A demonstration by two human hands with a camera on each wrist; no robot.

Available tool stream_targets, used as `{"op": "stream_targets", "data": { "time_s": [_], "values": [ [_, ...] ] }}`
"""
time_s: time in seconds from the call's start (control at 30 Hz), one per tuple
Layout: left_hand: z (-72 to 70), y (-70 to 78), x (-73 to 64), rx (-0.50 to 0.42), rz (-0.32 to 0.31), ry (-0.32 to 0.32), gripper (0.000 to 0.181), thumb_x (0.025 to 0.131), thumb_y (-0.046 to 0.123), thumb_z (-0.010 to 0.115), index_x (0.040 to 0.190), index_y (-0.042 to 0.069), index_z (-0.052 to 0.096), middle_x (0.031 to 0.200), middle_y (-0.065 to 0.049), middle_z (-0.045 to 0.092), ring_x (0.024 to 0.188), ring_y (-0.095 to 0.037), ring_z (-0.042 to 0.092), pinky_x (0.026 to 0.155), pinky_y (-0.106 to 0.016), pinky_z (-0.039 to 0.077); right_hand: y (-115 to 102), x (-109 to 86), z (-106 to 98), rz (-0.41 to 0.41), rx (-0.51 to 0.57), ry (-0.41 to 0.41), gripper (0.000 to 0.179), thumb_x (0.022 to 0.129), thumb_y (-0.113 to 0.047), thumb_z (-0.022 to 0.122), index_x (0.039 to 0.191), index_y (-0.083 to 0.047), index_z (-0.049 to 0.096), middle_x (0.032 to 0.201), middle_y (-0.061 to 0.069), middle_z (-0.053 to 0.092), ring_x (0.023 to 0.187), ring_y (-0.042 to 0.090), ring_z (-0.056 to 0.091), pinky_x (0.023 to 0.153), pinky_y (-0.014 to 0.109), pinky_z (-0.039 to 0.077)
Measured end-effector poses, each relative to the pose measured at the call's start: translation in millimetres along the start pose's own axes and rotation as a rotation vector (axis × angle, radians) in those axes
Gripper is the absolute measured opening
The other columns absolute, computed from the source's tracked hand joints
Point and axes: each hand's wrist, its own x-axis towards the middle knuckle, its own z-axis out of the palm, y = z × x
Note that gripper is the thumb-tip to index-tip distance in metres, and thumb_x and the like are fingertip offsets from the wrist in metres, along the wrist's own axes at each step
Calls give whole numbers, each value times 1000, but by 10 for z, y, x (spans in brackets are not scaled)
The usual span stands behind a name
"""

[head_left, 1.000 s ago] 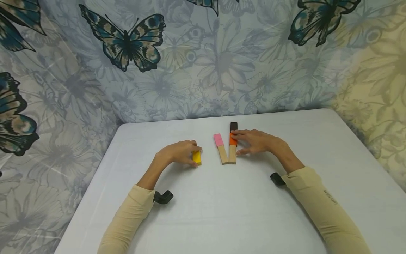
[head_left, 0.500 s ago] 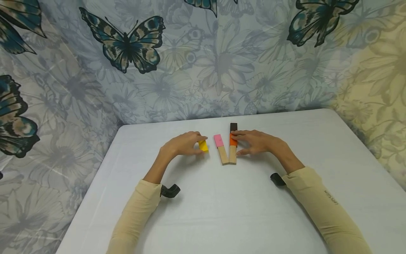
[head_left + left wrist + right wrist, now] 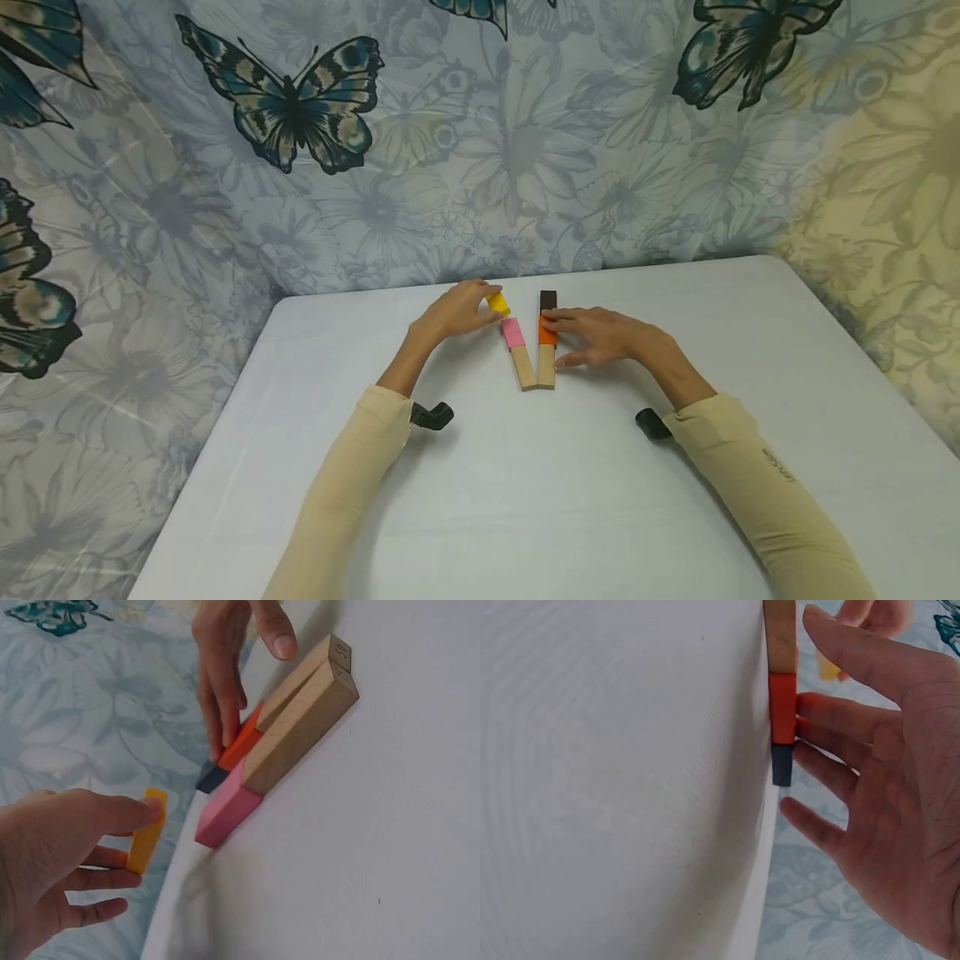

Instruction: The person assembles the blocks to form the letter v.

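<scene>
My left hand (image 3: pixel 480 305) pinches a small yellow block (image 3: pixel 497 302) and holds it just above the far end of a pink block (image 3: pixel 513 332). The pink block lies end to end with a plain wooden block (image 3: pixel 523 368). Beside them runs a second row: dark brown block (image 3: pixel 548 300), orange block (image 3: pixel 547 331), wooden block (image 3: pixel 547 368). The two rows meet at the near end in a V. My right hand (image 3: pixel 572 333) lies with straight fingers touching the orange block's right side. In the left wrist view the yellow block (image 3: pixel 146 831) hangs clear of the pink block (image 3: pixel 227 808).
All of this is on a white table (image 3: pixel 525 500), whose far edge runs just behind the blocks. A butterfly-printed cloth (image 3: pixel 300 108) hangs behind and to both sides. Black wrist mounts (image 3: pixel 431 414) sit at both cuffs.
My left hand has lifted the yellow block from the table's left middle and carried it right and away, up to the pink block's far end. The right hand has stayed on the orange block.
</scene>
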Motion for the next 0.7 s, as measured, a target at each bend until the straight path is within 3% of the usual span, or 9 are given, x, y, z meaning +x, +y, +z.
{"op": "stream_targets", "data": {
  "time_s": [0.17,0.33,0.47,0.7],
  "values": [
    [124,-68,185,-14,-39,14,55,102,31,68,148,2,58,141,-15,66,126,-28,62,111,-41,52,-14,-8,-4,-10,10,6,82,97,-55,68,160,-10,42,173,10,31,158,41,33,124,67,30],
    [222,-133,281,-12,-44,-7,54,102,29,68,147,0,58,134,-15,69,116,-26,63,103,-38,54,-42,-1,-2,-23,22,5,81,97,-53,69,160,-10,43,173,11,32,158,41,34,125,66,30],
    [259,-161,294,-10,-47,-27,52,102,26,69,147,1,59,140,-16,67,124,-27,64,110,-38,52,-39,18,8,-31,7,1,80,97,-53,68,160,-9,43,173,11,32,158,41,34,125,65,30],
    [271,-149,304,-106,-44,-28,42,105,23,64,144,7,64,145,-16,63,137,-30,58,119,-44,46,-8,-11,-12,-13,2,2,81,96,-53,69,160,-10,44,172,11,33,158,40,35,125,65,31]
  ]
}}
